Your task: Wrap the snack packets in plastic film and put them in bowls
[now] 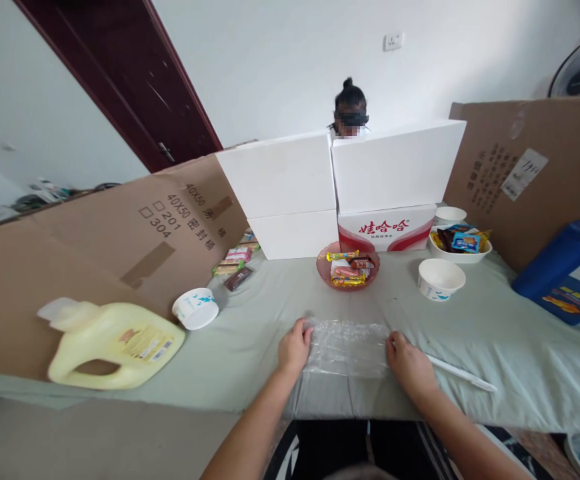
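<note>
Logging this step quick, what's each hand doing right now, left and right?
Left hand: fingers curled on the left edge of the clear plastic bag, pressing it to the table.
Right hand: gripping the bag's right edge.

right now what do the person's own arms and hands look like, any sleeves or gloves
Both arms come up from the bottom edge bare to as far as the picture shows: no sleeves in view. The left hand and right hand wear no gloves, and no rings, watch or wristband can be seen. Below the arms, dark trousers with white side stripes show.
</note>
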`<state>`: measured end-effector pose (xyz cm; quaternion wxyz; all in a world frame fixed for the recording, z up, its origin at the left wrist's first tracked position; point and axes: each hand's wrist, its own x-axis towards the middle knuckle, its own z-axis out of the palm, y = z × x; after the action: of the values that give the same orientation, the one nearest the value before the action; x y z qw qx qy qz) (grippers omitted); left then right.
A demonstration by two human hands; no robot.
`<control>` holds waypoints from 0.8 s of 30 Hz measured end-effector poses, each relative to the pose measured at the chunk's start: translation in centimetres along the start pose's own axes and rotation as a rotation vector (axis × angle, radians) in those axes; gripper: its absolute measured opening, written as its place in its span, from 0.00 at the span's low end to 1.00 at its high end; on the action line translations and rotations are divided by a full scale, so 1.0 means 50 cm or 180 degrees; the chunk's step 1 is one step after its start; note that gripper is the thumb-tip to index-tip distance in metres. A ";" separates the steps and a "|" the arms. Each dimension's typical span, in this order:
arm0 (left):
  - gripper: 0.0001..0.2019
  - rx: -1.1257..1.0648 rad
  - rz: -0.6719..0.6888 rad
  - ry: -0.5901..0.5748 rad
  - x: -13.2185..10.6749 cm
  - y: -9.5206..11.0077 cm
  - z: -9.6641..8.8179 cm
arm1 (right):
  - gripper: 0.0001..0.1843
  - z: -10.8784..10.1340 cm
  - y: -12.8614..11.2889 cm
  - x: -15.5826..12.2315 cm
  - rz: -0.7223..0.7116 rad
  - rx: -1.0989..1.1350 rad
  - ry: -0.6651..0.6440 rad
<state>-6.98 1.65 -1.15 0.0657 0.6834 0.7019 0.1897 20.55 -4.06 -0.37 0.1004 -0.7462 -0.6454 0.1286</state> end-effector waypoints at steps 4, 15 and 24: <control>0.11 0.0099 0.0096 0.0198 0.003 -0.002 -0.002 | 0.15 0.003 -0.006 -0.001 -0.0017 -0.0311 0.0053; 0.18 -0.0035 0.2805 -0.0627 -0.061 0.121 0.020 | 0.15 -0.011 -0.001 0.001 -0.0136 -0.0606 0.0034; 0.30 0.0335 0.2475 -0.1448 -0.053 0.116 0.026 | 0.15 -0.079 -0.010 0.004 -0.0824 -0.0475 0.0513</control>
<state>-0.97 -0.75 -0.75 0.1072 0.9230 0.3694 0.0093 21.39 -3.70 3.52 0.1119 -0.6701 -0.7338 0.0060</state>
